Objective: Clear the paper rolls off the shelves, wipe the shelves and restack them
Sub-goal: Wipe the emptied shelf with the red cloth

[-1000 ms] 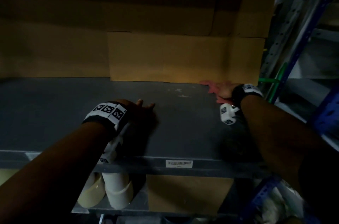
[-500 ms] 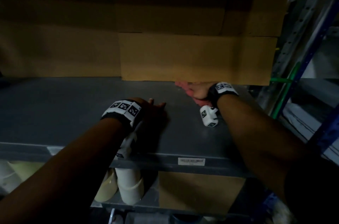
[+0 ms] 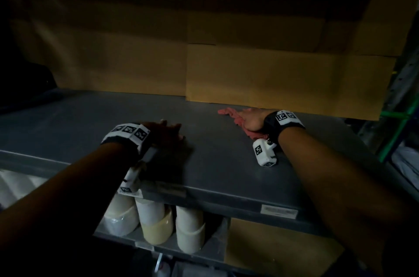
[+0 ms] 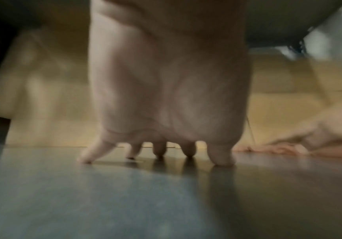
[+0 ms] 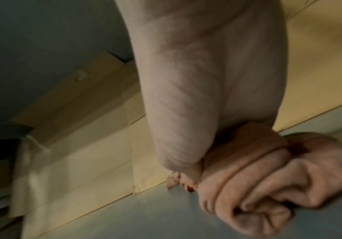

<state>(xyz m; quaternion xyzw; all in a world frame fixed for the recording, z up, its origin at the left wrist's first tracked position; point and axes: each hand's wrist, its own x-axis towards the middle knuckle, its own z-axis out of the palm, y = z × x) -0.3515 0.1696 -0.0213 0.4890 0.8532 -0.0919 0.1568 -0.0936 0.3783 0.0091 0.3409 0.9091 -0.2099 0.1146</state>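
Note:
My right hand point(image 3: 246, 116) presses flat on a bunched pink cloth point(image 3: 227, 113) at the back of the grey shelf point(image 3: 215, 163), against the cardboard. In the right wrist view the heel of the palm sits on the cloth point(image 5: 268, 174) and the fingers are hidden. The left wrist view shows that hand's fingers stretched out over the cloth point(image 4: 272, 148). My left hand point(image 3: 171, 128) rests open on the shelf near its front, its spread fingertips point(image 4: 222, 159) touching the metal. Three upright paper rolls point(image 3: 190, 229) stand on the shelf below.
Cardboard boxes point(image 3: 283, 77) wall off the back of the shelf. A metal upright with green and blue parts point(image 3: 396, 122) bounds the right end. A cardboard box point(image 3: 272, 247) stands on the lower shelf beside the rolls. More white rolls point(image 3: 15, 188) sit low at the far left.
My right hand has slid the cloth leftward along the back of the shelf, away from the right upright. The left hand stays planted on the shelf.

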